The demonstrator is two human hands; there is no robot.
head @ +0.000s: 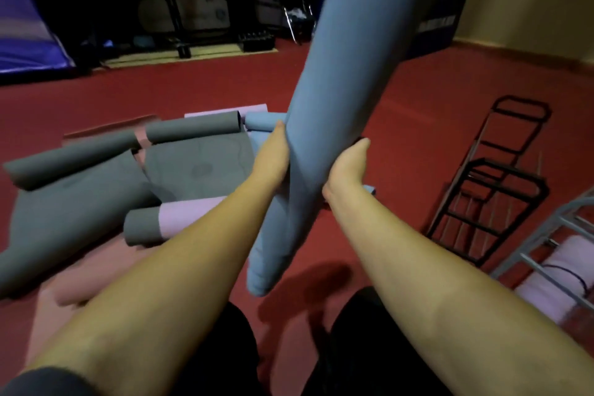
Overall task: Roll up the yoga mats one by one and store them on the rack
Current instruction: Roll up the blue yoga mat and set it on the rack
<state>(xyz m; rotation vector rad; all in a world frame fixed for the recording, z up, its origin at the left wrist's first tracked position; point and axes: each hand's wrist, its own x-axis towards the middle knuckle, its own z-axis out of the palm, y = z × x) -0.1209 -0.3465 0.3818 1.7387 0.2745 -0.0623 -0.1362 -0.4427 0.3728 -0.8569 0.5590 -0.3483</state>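
Observation:
A rolled blue yoga mat [347, 74] stands tilted in the air in front of me, its lower end near my knees and its top out of frame. My left hand [273, 151] grips it from the left and my right hand [348, 164] grips it from the right, at the same height; the fingers are hidden behind the roll. On the floor to the left lie several half-rolled mats: grey ones [193, 128], a lilac and grey one [167, 222], a pink one [80, 276]. A grey metal rack [546, 235] at the right edge holds a rolled lilac mat [565, 267].
A black wire rack [488, 190] lies tipped on the red floor [418, 100] to the right. Dark gym equipment and boxes [205, 19] line the back wall. A blue-purple sheet [22, 35] hangs at far left.

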